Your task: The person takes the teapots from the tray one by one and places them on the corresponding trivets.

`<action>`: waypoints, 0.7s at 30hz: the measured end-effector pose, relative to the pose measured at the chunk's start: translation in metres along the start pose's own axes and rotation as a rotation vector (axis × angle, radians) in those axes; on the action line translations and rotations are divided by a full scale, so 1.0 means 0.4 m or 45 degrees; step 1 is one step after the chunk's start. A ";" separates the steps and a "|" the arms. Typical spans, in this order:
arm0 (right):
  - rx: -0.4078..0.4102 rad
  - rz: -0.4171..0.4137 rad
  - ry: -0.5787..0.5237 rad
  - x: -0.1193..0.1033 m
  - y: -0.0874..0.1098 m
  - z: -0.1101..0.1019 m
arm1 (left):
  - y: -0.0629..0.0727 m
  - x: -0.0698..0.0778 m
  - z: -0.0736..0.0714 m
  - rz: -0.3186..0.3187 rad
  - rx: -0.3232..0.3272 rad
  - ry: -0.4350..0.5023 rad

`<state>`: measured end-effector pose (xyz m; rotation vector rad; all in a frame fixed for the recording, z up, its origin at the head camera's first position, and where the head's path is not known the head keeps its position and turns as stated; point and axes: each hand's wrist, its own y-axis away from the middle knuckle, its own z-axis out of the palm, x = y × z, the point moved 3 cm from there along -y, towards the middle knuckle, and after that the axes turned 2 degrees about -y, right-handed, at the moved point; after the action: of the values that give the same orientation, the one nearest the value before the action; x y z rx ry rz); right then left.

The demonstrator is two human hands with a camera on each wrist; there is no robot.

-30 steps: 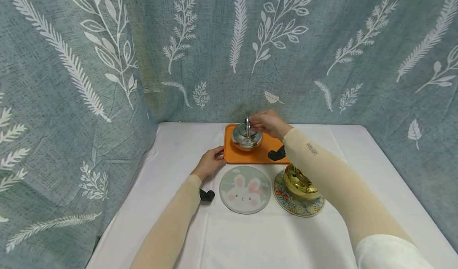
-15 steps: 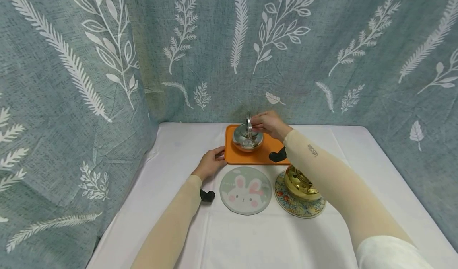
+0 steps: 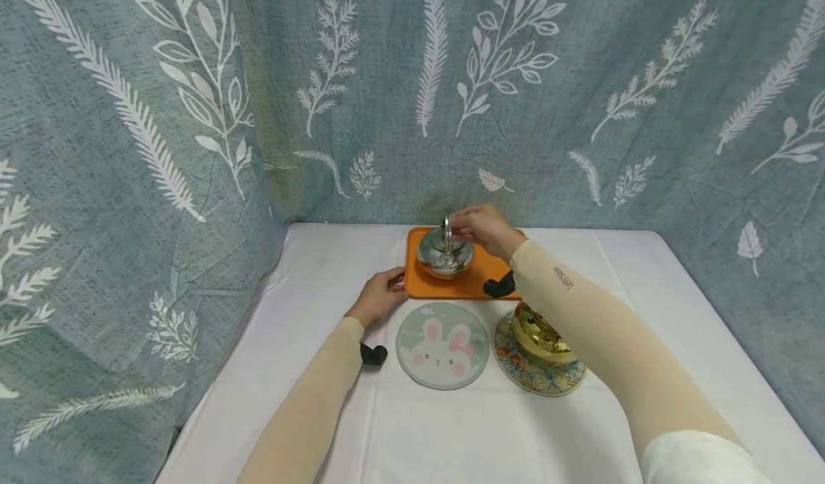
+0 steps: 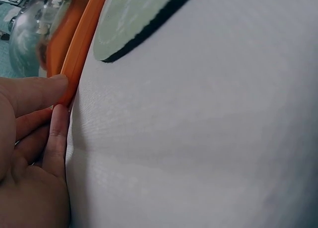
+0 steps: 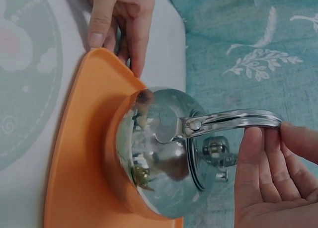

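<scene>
A shiny silver teapot (image 3: 445, 260) stands on the left part of an orange tray (image 3: 480, 280) at the back of the table. My right hand (image 3: 486, 228) pinches the teapot's upright metal handle (image 5: 233, 119) between thumb and fingers; the handle stands above the lid. At the tray's left front corner, my left hand (image 3: 379, 294) grips the edge. In the left wrist view its thumb (image 4: 42, 93) lies on the rim, with the fingers against the outer side.
A round bunny mat (image 3: 441, 369) lies in front of the tray. To its right, a gold teapot (image 3: 541, 341) sits on a round patterned mat (image 3: 535, 382), partly hidden by my right sleeve. A leaf-print curtain (image 3: 399, 76) hangs behind the white-covered table (image 3: 451, 441).
</scene>
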<state>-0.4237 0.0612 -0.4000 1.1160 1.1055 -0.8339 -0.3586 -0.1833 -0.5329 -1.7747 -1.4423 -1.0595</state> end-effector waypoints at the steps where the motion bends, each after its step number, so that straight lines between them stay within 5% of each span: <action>1: -0.001 -0.002 -0.002 0.000 0.000 0.001 | 0.000 0.000 0.000 0.002 0.002 0.001; 21: -0.009 -0.056 -0.051 -0.034 0.037 0.020 | 0.000 0.005 0.000 -0.005 -0.009 -0.005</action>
<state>-0.4114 0.0572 -0.3825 1.0682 1.1023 -0.8828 -0.3583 -0.1823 -0.5312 -1.7807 -1.4464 -1.0644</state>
